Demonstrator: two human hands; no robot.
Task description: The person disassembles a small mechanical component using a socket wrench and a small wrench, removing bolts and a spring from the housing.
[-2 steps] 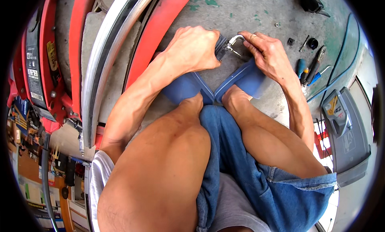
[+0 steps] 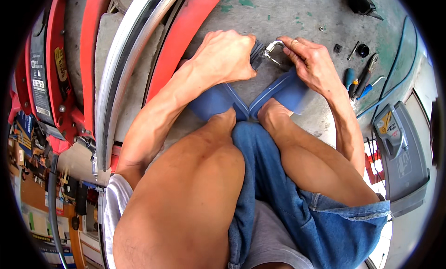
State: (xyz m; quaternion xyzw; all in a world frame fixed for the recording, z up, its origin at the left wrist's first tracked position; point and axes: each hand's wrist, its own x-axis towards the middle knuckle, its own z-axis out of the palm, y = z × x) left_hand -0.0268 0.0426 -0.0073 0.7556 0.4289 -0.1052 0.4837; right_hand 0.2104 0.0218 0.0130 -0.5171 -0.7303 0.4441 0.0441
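My left hand [image 2: 223, 57] is closed around a dark ribbed part [image 2: 257, 54], whose near end is hidden in the palm. From that part's right side juts a silver bent metal piece [image 2: 274, 44], with a thin rod below it. The thumb and fingers of my right hand [image 2: 309, 62] pinch the outer end of this silver piece. Both hands hover over the concrete floor, just beyond my blue slippers [image 2: 274, 93], and the joined parts lie between them.
Curved red frame bars [image 2: 183, 46] and a silver-and-black curved rail [image 2: 121, 69] rise on the left. To the right lie pliers [image 2: 367, 73], screwdrivers [image 2: 349, 77], a black ring [image 2: 363, 50] and a blue hose [image 2: 395, 66]. A grey plastic case [image 2: 402, 152] stands farther right.
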